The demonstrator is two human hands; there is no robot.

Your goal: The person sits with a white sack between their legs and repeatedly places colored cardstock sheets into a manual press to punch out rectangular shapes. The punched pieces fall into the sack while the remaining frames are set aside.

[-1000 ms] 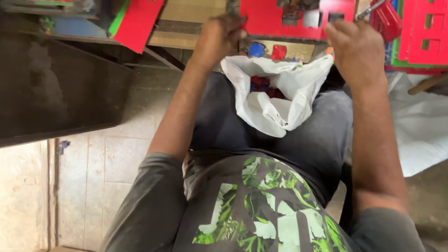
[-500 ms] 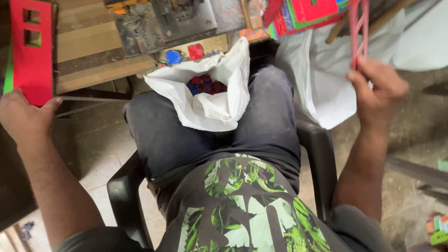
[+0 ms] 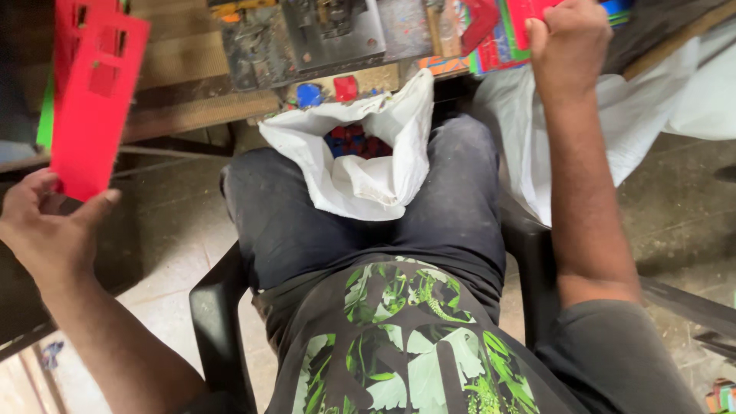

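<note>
Red flat die-cut card sheet [image 3: 96,100], with small rectangular windows punched through it, stands at about ten o'clock from the person's lap, pinched by its lower edge in the left hand [image 3: 54,230]. Its long axis runs nearly upright in the head view, leaning a little toward one o'clock, so the free end points away from the body toward the wooden workbench [image 3: 192,84].

That hand is closed on the sheet, thumb on the near face and fingers behind. The right hand [image 3: 571,42] is up at one o'clock, curled narrowly around the edge of a second red card piece [image 3: 537,9] beside a stack of red and green printed sheets [image 3: 494,46]; how much of that piece it holds is cut off by the frame's top edge.

Between the two hands, at twelve o'clock on the thighs, sits an open white plastic bag [image 3: 360,165] with small red and blue punched scraps [image 3: 356,142] inside, and beyond it a grey metal punching press [image 3: 307,38] on the bench. The left hand lies well apart from press and bag alike; the right is nearer the bench's far end. A black plastic chair [image 3: 218,307] carries the person.
</note>
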